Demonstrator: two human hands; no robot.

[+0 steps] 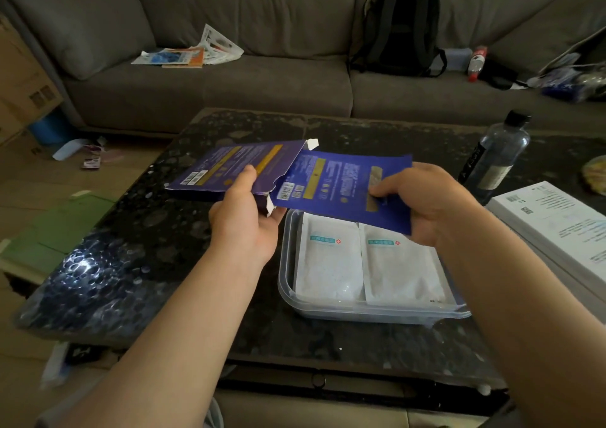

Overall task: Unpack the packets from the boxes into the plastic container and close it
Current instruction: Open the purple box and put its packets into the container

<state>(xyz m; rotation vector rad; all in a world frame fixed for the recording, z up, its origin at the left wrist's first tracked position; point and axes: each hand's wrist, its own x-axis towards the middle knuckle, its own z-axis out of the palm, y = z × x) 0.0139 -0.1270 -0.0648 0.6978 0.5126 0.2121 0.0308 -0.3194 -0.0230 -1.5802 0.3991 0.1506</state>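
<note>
My left hand (244, 212) grips a flat purple box (236, 168) by its torn open end, above the dark table. My right hand (423, 198) pinches a blue packet (341, 184) whose left end still lies inside the box mouth. Both are held just above the far rim of a clear plastic container (288, 283) that stands on the table. Two white packets (331, 257) lie side by side in the container. No lid is on the container.
A dark water bottle (498, 158) stands at the right of the table (137, 230). A white box (554, 224) lies at the right edge. A grey sofa (262, 79) with a black backpack (396, 30) and papers is behind. Flattened green cardboard (55, 230) lies on the floor at left.
</note>
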